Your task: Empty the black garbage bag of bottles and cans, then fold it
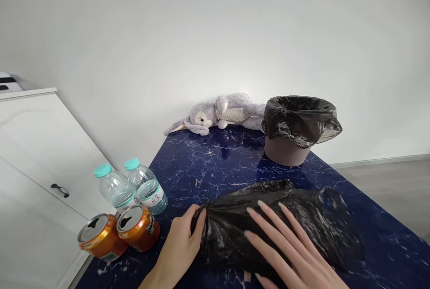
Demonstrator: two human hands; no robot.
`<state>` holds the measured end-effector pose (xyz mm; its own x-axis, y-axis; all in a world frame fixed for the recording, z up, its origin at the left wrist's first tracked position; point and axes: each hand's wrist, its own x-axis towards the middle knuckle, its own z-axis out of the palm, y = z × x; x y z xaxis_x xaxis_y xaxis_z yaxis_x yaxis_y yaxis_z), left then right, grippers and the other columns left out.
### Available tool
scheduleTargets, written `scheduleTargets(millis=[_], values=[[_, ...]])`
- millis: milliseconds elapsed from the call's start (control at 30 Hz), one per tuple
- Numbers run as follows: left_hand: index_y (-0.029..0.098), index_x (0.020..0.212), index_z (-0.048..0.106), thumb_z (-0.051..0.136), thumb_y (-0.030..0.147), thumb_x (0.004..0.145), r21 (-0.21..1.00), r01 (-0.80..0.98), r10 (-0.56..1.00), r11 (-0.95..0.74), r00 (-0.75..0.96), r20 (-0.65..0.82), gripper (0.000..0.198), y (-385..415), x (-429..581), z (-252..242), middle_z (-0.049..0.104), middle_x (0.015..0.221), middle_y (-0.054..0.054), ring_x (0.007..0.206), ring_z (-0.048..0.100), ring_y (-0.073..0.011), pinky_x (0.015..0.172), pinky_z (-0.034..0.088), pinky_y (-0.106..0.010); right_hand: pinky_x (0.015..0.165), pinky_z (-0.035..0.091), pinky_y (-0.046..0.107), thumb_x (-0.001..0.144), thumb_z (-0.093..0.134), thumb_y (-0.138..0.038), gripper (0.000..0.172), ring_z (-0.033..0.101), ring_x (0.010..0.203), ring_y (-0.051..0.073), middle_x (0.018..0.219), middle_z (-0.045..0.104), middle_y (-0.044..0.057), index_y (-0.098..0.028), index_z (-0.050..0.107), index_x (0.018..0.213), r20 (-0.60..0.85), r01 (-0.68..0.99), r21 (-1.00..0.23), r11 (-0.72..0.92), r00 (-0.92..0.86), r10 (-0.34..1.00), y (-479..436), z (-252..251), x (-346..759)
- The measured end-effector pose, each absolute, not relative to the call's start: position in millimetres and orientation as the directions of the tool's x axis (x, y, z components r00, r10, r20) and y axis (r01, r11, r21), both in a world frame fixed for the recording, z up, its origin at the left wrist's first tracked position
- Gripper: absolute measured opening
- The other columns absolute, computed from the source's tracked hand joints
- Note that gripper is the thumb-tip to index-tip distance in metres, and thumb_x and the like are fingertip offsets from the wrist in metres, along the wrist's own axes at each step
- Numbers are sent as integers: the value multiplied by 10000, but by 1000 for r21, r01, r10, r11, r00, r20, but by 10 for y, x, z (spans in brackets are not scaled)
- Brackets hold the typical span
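Note:
A black plastic bag (231, 222) lies spread across the near part of the dark blue marbled table (201, 163). My left hand (181, 239) pinches the bag's left end, where the film gathers into creases. Flat on the middle of the bag rests my right hand (289, 248), fingers stretched and spread. Just left of my left hand stand two opened orange drink cans, the nearer one (143, 230) and the outer one (104, 237). Behind them are two clear bottles with turquoise caps, one (152, 195) beside the other (116, 186).
A brown bin (285, 151) lined with a black bag (302, 121) stands at the table's far right. Against the wall lies a grey plush rabbit (231, 109) on its side. To the left is a white cabinet (36, 145) with a black handle (60, 190).

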<state>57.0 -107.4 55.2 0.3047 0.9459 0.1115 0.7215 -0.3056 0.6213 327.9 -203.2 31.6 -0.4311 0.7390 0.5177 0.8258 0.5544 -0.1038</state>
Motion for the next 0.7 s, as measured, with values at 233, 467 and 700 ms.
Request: scheduleTargets(millis=[233, 467, 700], values=[[226, 1190, 626, 418, 304, 1093, 297, 855, 885, -426, 324, 335, 242, -893, 658, 435, 784, 961, -87, 895, 789, -304, 736, 601, -389, 1243, 326, 732, 1132, 399, -508, 643, 115, 1644, 395, 1793, 158, 68, -314, 225, 1720, 385, 898, -164, 408, -323, 865, -1299, -101, 3409], [257, 1571, 491, 489, 269, 1113, 37, 586, 567, -809, 764, 308, 459, -1003, 725, 527, 496, 1678, -48, 1604, 367, -301, 1271, 435, -514, 1311, 253, 622, 1137, 329, -568, 646, 119, 1654, 309, 1797, 164, 53, -325, 201, 1721, 237, 884, -256, 391, -335, 912, -1003, -374, 3567], [369, 1725, 142, 505, 427, 1122, 152, 624, 642, -767, 751, 155, 707, -930, 428, 322, 298, 1763, -7, 1624, 296, -304, 1277, 417, -540, 1305, 222, 668, 1106, 353, -638, 669, 84, 1658, 349, 1795, 183, 47, -331, 307, 1698, 280, 936, -184, 299, -242, 929, -968, -425, 3663]])
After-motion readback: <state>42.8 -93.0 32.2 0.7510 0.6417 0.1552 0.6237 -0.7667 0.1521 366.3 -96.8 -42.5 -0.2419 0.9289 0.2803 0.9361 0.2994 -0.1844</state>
